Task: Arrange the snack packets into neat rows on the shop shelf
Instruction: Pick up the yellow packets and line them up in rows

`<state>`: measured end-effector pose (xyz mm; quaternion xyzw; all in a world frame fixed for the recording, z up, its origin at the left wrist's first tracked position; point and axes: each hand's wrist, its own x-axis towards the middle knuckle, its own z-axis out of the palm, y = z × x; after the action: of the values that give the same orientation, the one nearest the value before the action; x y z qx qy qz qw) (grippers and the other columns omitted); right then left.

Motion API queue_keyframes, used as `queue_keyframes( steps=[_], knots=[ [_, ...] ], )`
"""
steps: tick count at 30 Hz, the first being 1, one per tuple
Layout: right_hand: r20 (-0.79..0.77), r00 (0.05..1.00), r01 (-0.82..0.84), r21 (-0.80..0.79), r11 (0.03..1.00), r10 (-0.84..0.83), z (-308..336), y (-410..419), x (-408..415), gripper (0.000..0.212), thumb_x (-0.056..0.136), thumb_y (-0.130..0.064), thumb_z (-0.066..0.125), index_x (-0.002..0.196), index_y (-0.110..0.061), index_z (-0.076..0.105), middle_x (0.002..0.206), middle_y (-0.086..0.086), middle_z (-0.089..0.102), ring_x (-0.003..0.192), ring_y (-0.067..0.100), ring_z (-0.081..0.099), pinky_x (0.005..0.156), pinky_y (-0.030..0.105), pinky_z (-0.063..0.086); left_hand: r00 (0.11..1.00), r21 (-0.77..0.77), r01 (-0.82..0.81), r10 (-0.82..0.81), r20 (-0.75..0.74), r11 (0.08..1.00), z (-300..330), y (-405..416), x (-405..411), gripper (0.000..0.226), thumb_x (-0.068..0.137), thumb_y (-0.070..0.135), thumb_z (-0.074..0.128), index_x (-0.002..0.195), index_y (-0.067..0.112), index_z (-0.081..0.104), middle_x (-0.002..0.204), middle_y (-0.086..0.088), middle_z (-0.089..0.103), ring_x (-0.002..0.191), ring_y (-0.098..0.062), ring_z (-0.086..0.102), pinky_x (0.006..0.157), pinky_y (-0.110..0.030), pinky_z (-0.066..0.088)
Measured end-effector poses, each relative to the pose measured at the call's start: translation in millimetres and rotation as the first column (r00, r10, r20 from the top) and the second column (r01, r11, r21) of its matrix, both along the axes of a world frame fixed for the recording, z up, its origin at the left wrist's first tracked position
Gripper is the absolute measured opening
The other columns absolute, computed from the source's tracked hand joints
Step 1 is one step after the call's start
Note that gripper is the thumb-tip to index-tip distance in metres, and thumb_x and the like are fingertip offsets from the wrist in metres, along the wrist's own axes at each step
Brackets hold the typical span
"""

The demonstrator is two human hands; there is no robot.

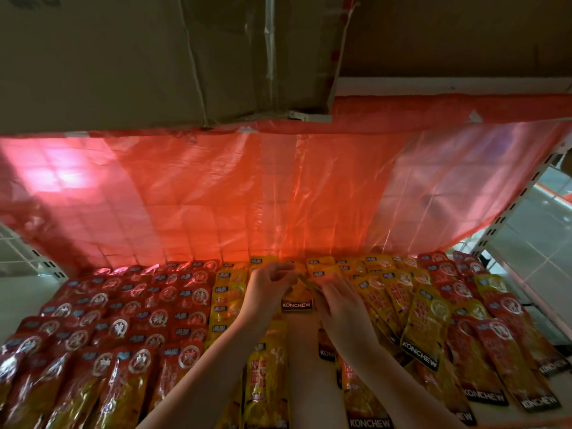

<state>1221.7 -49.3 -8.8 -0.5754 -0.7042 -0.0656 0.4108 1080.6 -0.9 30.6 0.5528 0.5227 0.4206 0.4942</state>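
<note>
Packets (424, 317) are lying mid-shelf toward the back edge: light, floppy, slick foil (sliding easily), best pinched at flat seams. Left hand (268, 284) is curling onto one (297, 294); right hand (337, 300) is pressing flat, fingers extended.

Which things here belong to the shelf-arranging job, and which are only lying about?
Job: yellow foil snack packets; red foil snack packets; white shop shelf; left hand, curled at a packet; right hand on the packets.

Lying about: brown cardboard boxes; red translucent plastic sheet.
</note>
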Motion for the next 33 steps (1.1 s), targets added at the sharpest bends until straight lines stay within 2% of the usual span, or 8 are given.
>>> queue_keyframes(
  steps=[5,8,10,19,24,27,31,33],
  knots=[
    [0.139,0.99,0.005,-0.06,0.998,0.004,-3,8,-5,0.028,0.086,-0.021,0.053,0.109,-0.016,0.068,0.095,-0.007,0.062,0.09,0.014,0.056,0.079,0.018,0.043,0.974,0.089,0.042,-0.021,-0.225,0.995,0,0,-17,0.019,0.088,0.005,0.057,0.098,0.019,0.064,0.086,0.01,0.064,0.079,-0.002,0.06,0.062,-0.009,0.047],
    [0.22,0.975,-0.01,-0.122,0.992,0.037,-5,4,-8,0.041,0.067,-0.01,0.078,0.105,-0.021,0.07,0.098,-0.008,0.065,0.09,0.015,0.061,0.076,0.024,0.052,0.953,0.106,0.053,-0.018,-0.301,0.993,-7,-2,-30,0.021,0.089,0.006,0.054,0.101,0.02,0.064,0.086,0.011,0.063,0.076,-0.01,0.062,0.062,-0.021,0.048],
    [0.263,0.962,-0.032,-0.175,0.984,0.078,-7,1,-9,0.046,0.056,-0.012,0.086,0.097,-0.023,0.071,0.096,-0.009,0.066,0.087,0.016,0.064,0.072,0.03,0.056,0.943,0.126,0.056,-0.01,-0.334,0.99,-11,-2,-36,0.019,0.089,0.008,0.054,0.102,0.019,0.064,0.086,0.009,0.064,0.073,-0.012,0.062,0.06,-0.026,0.049],
    [0.326,0.936,-0.05,-0.242,0.969,0.13,-14,0,-16,0.04,0.051,-0.021,0.09,0.086,-0.027,0.073,0.092,-0.013,0.069,0.082,0.006,0.066,0.074,0.023,0.052,0.905,0.218,0.148,-0.043,-0.423,0.965,-17,-5,-42,0.022,0.09,0.005,0.052,0.103,0.018,0.065,0.095,0.012,0.061,0.082,0.006,0.054,0.068,-0.003,0.043],
    [0.397,0.91,-0.014,-0.259,0.966,0.119,-17,-2,-17,0.039,0.055,-0.036,0.087,0.09,-0.031,0.07,0.097,-0.016,0.066,0.084,0.004,0.065,0.081,0.027,0.05,0.89,0.236,0.176,-0.052,-0.453,0.956,-17,-6,-41,0.022,0.092,0.006,0.051,0.106,0.016,0.064,0.098,0.011,0.06,0.078,0.008,0.053,0.066,-0.002,0.043],
    [0.425,0.9,-0.003,-0.224,0.974,0.101,-13,-8,-18,0.043,0.058,-0.044,0.083,0.094,-0.029,0.068,0.101,-0.013,0.064,0.091,0.009,0.063,0.083,0.029,0.049,0.869,0.246,0.203,-0.058,-0.492,0.948,-17,-8,-39,0.023,0.092,0.008,0.051,0.109,0.016,0.063,0.103,0.007,0.063,0.086,-0.001,0.057,0.067,-0.004,0.044],
    [0.416,0.909,0.127,-0.203,0.971,-0.032,-11,-19,-12,0.064,0.051,-0.038,0.087,0.108,-0.022,0.062,0.11,-0.001,0.062,0.102,0.021,0.061,0.081,0.036,0.051,0.826,0.284,0.267,-0.067,-0.56,0.921,-20,-18,-34,0.022,0.092,0.012,0.052,0.109,0.019,0.063,0.108,0.005,0.064,0.096,-0.008,0.059,0.082,-0.025,0.052],
    [0.399,0.906,0.244,-0.223,0.944,-0.14,-11,-26,-7,0.074,0.046,-0.037,0.089,0.111,-0.016,0.061,0.111,0.005,0.062,0.101,0.025,0.062,0.079,0.038,0.053,0.803,0.299,0.309,-0.08,-0.59,0.903,-22,-28,-27,0.022,0.093,0.013,0.05,0.11,0.02,0.062,0.109,0.006,0.064,0.097,-0.007,0.059,0.083,-0.026,0.052]
  ],
)
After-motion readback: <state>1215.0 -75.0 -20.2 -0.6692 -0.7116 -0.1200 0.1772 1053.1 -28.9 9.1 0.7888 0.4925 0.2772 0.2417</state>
